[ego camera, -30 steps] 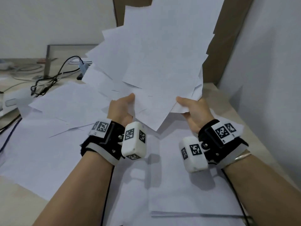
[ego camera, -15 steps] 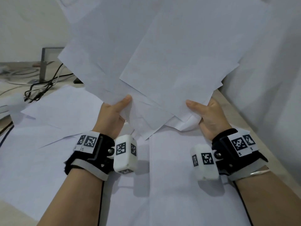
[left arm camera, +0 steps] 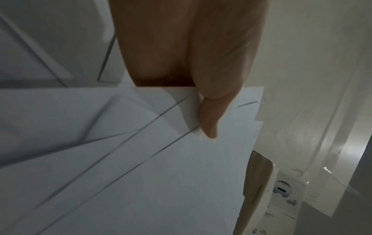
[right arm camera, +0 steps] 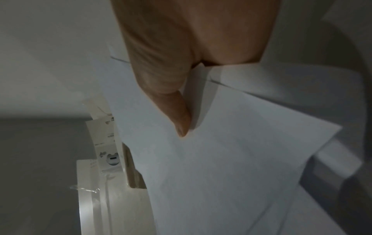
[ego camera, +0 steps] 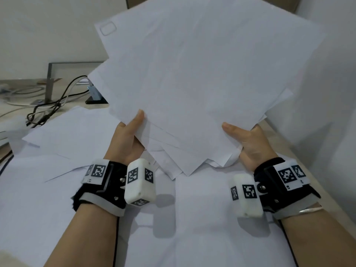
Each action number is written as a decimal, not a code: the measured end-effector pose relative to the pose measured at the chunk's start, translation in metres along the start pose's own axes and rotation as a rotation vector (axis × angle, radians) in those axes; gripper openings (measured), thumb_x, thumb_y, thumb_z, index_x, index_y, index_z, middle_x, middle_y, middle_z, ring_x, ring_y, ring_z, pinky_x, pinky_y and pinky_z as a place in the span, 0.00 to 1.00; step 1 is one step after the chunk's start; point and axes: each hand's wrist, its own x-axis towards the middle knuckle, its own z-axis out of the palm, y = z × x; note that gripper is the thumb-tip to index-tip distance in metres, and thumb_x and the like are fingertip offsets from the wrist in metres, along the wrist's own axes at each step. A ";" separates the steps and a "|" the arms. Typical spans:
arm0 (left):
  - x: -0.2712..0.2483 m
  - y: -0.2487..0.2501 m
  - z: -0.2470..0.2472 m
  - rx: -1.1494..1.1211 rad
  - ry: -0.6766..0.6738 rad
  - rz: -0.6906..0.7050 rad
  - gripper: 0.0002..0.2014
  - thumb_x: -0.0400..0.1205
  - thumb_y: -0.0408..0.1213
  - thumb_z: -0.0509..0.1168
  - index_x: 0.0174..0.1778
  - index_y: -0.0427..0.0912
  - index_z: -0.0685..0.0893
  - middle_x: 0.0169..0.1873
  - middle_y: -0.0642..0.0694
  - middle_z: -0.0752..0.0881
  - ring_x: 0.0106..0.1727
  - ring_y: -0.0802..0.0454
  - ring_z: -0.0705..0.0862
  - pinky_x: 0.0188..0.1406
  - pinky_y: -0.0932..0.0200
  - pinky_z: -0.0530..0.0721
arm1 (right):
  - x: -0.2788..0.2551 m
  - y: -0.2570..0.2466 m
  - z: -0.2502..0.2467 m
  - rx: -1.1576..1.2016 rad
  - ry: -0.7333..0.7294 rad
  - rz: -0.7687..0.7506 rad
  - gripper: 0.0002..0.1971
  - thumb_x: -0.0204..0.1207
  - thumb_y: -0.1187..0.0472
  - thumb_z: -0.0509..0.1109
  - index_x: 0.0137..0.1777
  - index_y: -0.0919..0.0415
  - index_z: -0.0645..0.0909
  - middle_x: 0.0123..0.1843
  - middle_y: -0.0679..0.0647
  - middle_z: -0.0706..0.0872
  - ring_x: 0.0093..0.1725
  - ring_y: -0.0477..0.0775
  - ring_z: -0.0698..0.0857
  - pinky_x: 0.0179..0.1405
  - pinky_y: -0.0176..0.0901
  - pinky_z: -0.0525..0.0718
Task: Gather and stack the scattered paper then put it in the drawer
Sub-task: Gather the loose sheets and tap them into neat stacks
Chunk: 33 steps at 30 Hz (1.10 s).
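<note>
A loose bundle of white paper sheets (ego camera: pixel 192 83) stands tilted up in front of me, its corners fanned out unevenly. My left hand (ego camera: pixel 129 139) grips its lower left edge, thumb on the near face. My right hand (ego camera: pixel 248 141) grips the lower right edge the same way. The left wrist view shows my left thumb (left arm camera: pixel 213 111) pressed on the overlapping sheets (left arm camera: pixel 141 159). In the right wrist view my right thumb (right arm camera: pixel 175 108) pins the sheets (right arm camera: pixel 241 151). More white sheets (ego camera: pixel 67 135) lie scattered flat on the desk below. The fingers behind the bundle are hidden. No drawer is in view.
Black and white cables (ego camera: pixel 48 105) tangle at the back left beside a metal stand (ego camera: pixel 51 81) and a small black device (ego camera: pixel 96 99). A white wall (ego camera: pixel 327 112) runs close along the right. The desk's beige edge (ego camera: pixel 289 151) shows at right.
The bundle has risen and come closer to me, now filling the upper view. Both hands moved slightly apart and kept their grip on its lower edges.
</note>
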 end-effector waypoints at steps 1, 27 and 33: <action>-0.001 0.002 0.000 0.002 -0.017 -0.016 0.23 0.84 0.44 0.61 0.74 0.38 0.75 0.69 0.37 0.81 0.67 0.40 0.83 0.62 0.41 0.83 | -0.001 -0.002 -0.002 -0.004 -0.022 0.001 0.25 0.63 0.64 0.78 0.62 0.63 0.83 0.60 0.61 0.89 0.60 0.62 0.87 0.65 0.62 0.81; -0.004 0.007 0.003 0.189 0.123 -0.137 0.17 0.85 0.45 0.61 0.65 0.40 0.82 0.55 0.43 0.89 0.47 0.50 0.91 0.33 0.57 0.89 | -0.001 -0.005 -0.016 -0.005 -0.048 0.167 0.28 0.64 0.67 0.76 0.67 0.67 0.80 0.61 0.64 0.87 0.61 0.67 0.86 0.66 0.67 0.79; 0.002 0.004 -0.007 0.181 0.296 -0.026 0.25 0.82 0.35 0.67 0.75 0.36 0.71 0.57 0.40 0.86 0.41 0.55 0.89 0.33 0.63 0.85 | -0.002 -0.010 -0.016 -0.024 -0.050 0.095 0.23 0.67 0.66 0.73 0.65 0.63 0.82 0.59 0.59 0.89 0.60 0.62 0.87 0.62 0.61 0.84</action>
